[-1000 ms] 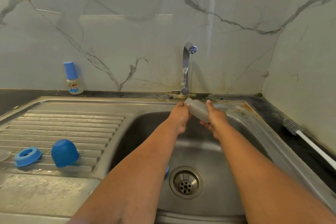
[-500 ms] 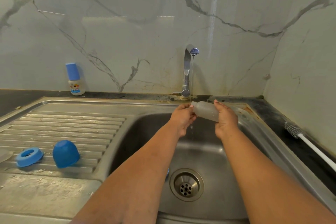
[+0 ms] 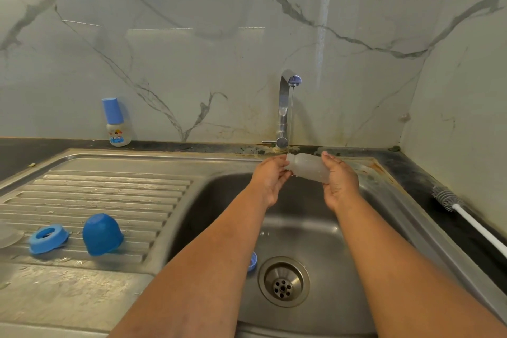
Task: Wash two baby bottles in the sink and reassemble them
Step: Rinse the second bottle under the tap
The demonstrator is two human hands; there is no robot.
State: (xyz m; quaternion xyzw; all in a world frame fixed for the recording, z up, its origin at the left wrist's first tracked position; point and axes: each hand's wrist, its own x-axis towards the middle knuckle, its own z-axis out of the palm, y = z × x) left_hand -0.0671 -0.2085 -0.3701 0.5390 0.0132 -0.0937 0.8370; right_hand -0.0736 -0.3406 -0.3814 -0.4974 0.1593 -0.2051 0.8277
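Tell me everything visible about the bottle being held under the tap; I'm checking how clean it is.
The bottle is a small, cloudy translucent body, plastic by the look, with no ring, teat or cap on it. It lies nearly on its side over the sink basin, open neck toward the left hand, base toward the right hand. Both hands hold it, one at each end. A thin stream from the tap falls at its neck. Its surface looks wet; residue inside cannot be judged.
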